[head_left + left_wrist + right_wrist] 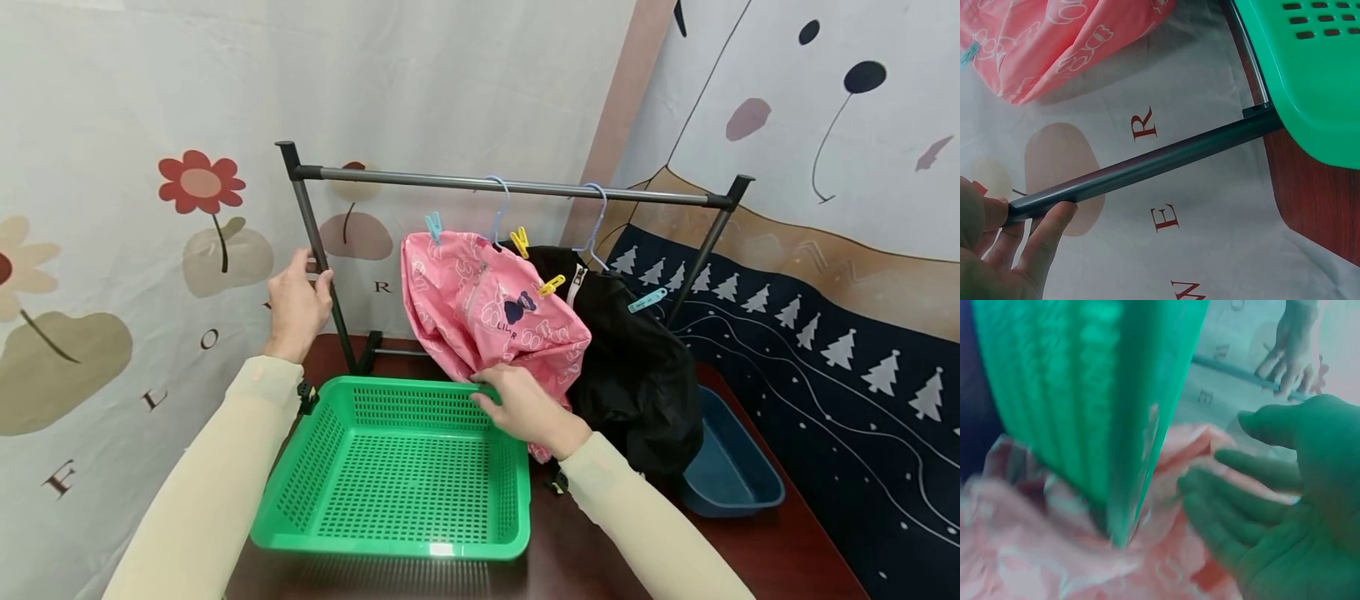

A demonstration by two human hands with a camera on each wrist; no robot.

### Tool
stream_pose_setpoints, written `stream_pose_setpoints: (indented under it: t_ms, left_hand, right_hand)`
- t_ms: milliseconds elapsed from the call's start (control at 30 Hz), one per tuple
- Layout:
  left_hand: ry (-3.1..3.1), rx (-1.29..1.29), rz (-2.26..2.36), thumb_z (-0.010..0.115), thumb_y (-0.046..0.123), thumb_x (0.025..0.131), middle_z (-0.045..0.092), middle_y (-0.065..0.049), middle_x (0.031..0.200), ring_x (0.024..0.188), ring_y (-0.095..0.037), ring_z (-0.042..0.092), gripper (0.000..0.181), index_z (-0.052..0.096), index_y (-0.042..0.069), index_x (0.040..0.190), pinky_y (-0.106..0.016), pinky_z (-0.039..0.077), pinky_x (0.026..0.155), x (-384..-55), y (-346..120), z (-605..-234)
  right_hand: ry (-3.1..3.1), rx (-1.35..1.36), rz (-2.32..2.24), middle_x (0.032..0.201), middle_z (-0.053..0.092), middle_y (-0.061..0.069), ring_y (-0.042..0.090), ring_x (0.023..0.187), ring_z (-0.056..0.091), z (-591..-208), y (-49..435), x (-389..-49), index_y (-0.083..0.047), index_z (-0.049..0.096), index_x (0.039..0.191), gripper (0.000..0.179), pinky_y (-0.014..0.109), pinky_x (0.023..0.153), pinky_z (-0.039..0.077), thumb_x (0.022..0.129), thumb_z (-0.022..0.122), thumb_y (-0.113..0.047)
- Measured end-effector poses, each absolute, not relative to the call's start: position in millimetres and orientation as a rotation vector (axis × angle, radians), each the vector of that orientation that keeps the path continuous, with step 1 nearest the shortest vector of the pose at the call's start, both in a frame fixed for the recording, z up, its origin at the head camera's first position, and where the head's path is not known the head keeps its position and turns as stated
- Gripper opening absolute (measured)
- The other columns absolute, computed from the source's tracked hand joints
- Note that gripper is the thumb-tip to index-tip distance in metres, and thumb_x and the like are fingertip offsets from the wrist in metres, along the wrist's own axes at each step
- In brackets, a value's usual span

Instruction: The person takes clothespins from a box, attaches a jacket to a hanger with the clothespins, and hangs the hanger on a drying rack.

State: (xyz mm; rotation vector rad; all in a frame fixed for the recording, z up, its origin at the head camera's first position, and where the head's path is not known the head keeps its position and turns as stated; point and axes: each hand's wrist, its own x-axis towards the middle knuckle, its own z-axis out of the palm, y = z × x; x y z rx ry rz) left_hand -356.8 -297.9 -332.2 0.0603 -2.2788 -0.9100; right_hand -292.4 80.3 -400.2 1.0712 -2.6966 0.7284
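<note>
My left hand (297, 298) holds the dark left post (341, 321) of a metal clothes rack; in the left wrist view, its thumb and fingers lie around the post. A pink printed jacket (465, 292) hangs from the rack's top bar (420, 178) on a blue hanger (504, 200), with clothespins on it. Over the jacket's lower part is my right hand (517, 404), beside the far right corner of a green slotted basket (390, 550). In the right wrist view its fingers (1235, 531) are loosely extended against the pink cloth, gripping nothing.
A black jacket (637, 375) hangs right of the pink one on a second blue hanger (597, 217), with a teal clothespin (647, 300). Behind it stands a dark blue basin (735, 458) on the reddish-brown table (795, 542). Printed cloth (480, 83) backs the table.
</note>
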Motion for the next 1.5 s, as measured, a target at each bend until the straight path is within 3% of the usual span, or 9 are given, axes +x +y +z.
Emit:
stream_pose_setpoints:
  t_ms: [133, 300, 433, 567, 867, 1033, 1233, 1367, 1500]
  left_hand:
    - [-2.287, 0.06, -0.905, 0.064, 0.011, 0.12, 0.076, -0.033, 0.142, 0.123, -0.056, 0.081, 0.036, 0.062, -0.002, 0.153, -0.071, 0.067, 0.1, -356.8, -297.2, -331.5]
    - [-2.286, 0.066, -0.892, 0.063, 0.012, 0.12, 0.076, -0.033, 0.142, 0.123, -0.056, 0.081, 0.036, 0.062, -0.002, 0.153, -0.071, 0.067, 0.1, -357.3, -296.5, -332.6]
    - [-2.283, 0.063, -0.894, 0.064, 0.011, 0.12, 0.076, -0.033, 0.141, 0.122, -0.056, 0.082, 0.035, 0.062, -0.002, 0.152, -0.071, 0.067, 0.099, -356.9, -295.6, -332.9]
    - [-2.274, 0.057, -0.893, 0.064, 0.011, 0.119, 0.076, -0.034, 0.141, 0.122, -0.056, 0.081, 0.035, 0.063, -0.003, 0.152, -0.072, 0.067, 0.099, -357.5, -295.4, -332.8]
    - [-2.285, 0.059, -0.9, 0.063, 0.011, 0.12, 0.076, -0.034, 0.142, 0.122, -0.056, 0.081, 0.036, 0.061, -0.003, 0.153, -0.071, 0.067, 0.1, -355.3, -296.2, -333.9]
    - [-2.265, 0.054, -0.888, 0.064, 0.011, 0.12, 0.077, -0.034, 0.141, 0.122, -0.056, 0.081, 0.035, 0.062, -0.003, 0.152, -0.072, 0.067, 0.1, -356.6, -296.5, -333.9]
    - [-2.259, 0.046, -0.899, 0.065, 0.01, 0.119, 0.077, -0.033, 0.14, 0.121, -0.055, 0.082, 0.034, 0.063, -0.002, 0.151, -0.071, 0.068, 0.098, -357.4, -296.0, -334.0]
    - [-2.261, 0.045, -0.901, 0.065, 0.011, 0.119, 0.077, -0.033, 0.141, 0.121, -0.055, 0.082, 0.034, 0.063, -0.002, 0.151, -0.07, 0.068, 0.099, -358.2, -296.4, -334.0]
    - [-2.261, 0.055, -0.891, 0.065, 0.01, 0.119, 0.077, -0.033, 0.141, 0.123, -0.055, 0.082, 0.035, 0.063, -0.002, 0.152, -0.071, 0.067, 0.1, -357.7, -298.8, -333.6]
  right_hand:
    - [-2.832, 1.02, 0.67, 0.143, 0.076, 0.03, 0.041, 0.131, 0.078, -400.4, 65.5, -293.1, 0.012, 0.06, 0.158, 0.06, 0.054, 0.111, 0.066, 0.115, 0.076, -0.026]
    - [-2.937, 0.961, 0.678, 0.141, 0.077, 0.03, 0.042, 0.131, 0.077, -395.7, 55.7, -301.2, 0.011, 0.059, 0.159, 0.059, 0.054, 0.111, 0.065, 0.117, 0.074, -0.028]
    - [-3.045, 1.031, 0.62, 0.105, 0.08, 0.014, 0.029, 0.1, 0.079, -402.2, 55.4, -319.1, 0.001, 0.076, 0.123, 0.035, 0.045, 0.096, 0.065, 0.118, 0.072, -0.033]
    - [-3.143, 1.095, 0.514, 0.067, 0.054, -0.002, 0.017, 0.062, 0.059, -399.2, 46.9, -332.8, -0.013, 0.063, 0.08, 0.045, 0.035, 0.07, 0.055, 0.12, 0.067, -0.033]
    - [-3.246, 1.108, 0.435, 0.07, 0.057, -0.001, 0.016, 0.062, 0.06, -395.0, 10.5, -345.3, -0.016, 0.061, 0.076, 0.047, 0.03, 0.07, 0.055, 0.122, 0.06, -0.029]
    - [-3.156, 1.185, 0.468, 0.078, 0.057, 0.001, 0.019, 0.08, 0.058, -382.4, -5.5, -341.3, -0.016, 0.06, 0.078, 0.046, 0.032, 0.085, 0.055, 0.122, 0.058, -0.027]
    - [-3.248, 1.262, 0.583, 0.098, 0.066, 0.006, 0.022, 0.094, 0.065, -370.9, -7.7, -335.2, -0.008, 0.072, 0.107, 0.041, 0.037, 0.096, 0.056, 0.124, 0.056, -0.042]
    - [-3.33, 1.311, 0.574, 0.153, 0.074, 0.012, 0.026, 0.144, 0.069, -369.0, 0.7, -328.8, -0.007, 0.064, 0.16, 0.06, 0.045, 0.126, 0.056, 0.122, 0.058, -0.053]
    - [-3.267, 1.362, 0.57, 0.178, 0.058, 0.015, 0.032, 0.168, 0.054, -367.1, 8.7, -323.6, -0.006, 0.05, 0.175, 0.066, 0.053, 0.139, 0.045, 0.123, 0.058, -0.046]
